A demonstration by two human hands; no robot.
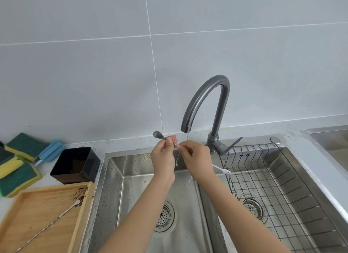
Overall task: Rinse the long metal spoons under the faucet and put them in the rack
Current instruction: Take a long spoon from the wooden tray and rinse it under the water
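I hold one long metal spoon (157, 134) level above the left sink basin (131, 177). Its bowl sticks out to the left of my left hand (163, 156), and its fork-like end (227, 171) shows past my right hand (195, 158). Both hands pinch the handle just under the grey faucet (205, 100), from which a thin stream of water falls onto my right fingers. A second long spoon (50, 224) lies on the wooden tray (37, 202) at the left, its end in dark crumbs. The black wire rack (273, 177) sits in the right basin.
A black square cup (75, 165) stands between the tray and the sink. Green and yellow sponges (17, 164) and a blue brush (49, 151) lie at the far left. Drain strainers sit in both basins. A tiled wall rises behind.
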